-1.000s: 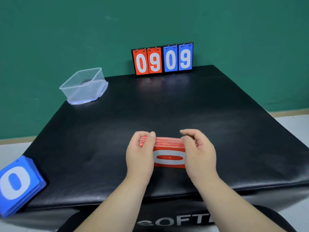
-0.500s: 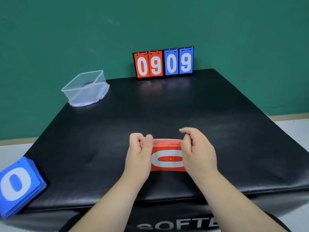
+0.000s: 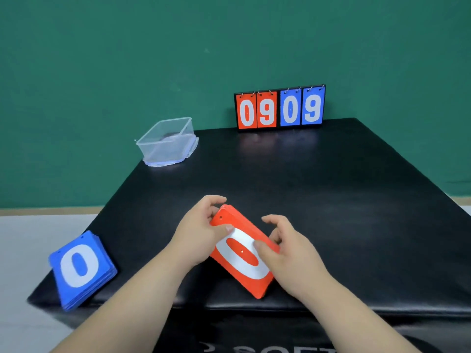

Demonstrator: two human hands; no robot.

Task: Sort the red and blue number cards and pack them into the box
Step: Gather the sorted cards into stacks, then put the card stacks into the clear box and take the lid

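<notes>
A stack of red number cards (image 3: 242, 253), a white 0 on top, is tilted up off the black mat near its front edge. My left hand (image 3: 196, 233) grips the stack's upper left end, thumb on the face. My right hand (image 3: 288, 248) holds the right edge, thumb touching the face and fingers curled behind it. A stack of blue number cards (image 3: 81, 268), also showing a 0, lies at the mat's front left corner. The clear plastic box (image 3: 165, 141) stands open at the back left, sitting on its lid.
A scoreboard stand (image 3: 279, 109) showing red 09 and blue 09 stands at the back edge against the green wall. The black padded mat (image 3: 331, 200) drops off at the front and both sides to a pale floor.
Both hands have turned the red stack from lying sideways on its edge to a diagonal tilt with the face towards me. The view has shifted left.
</notes>
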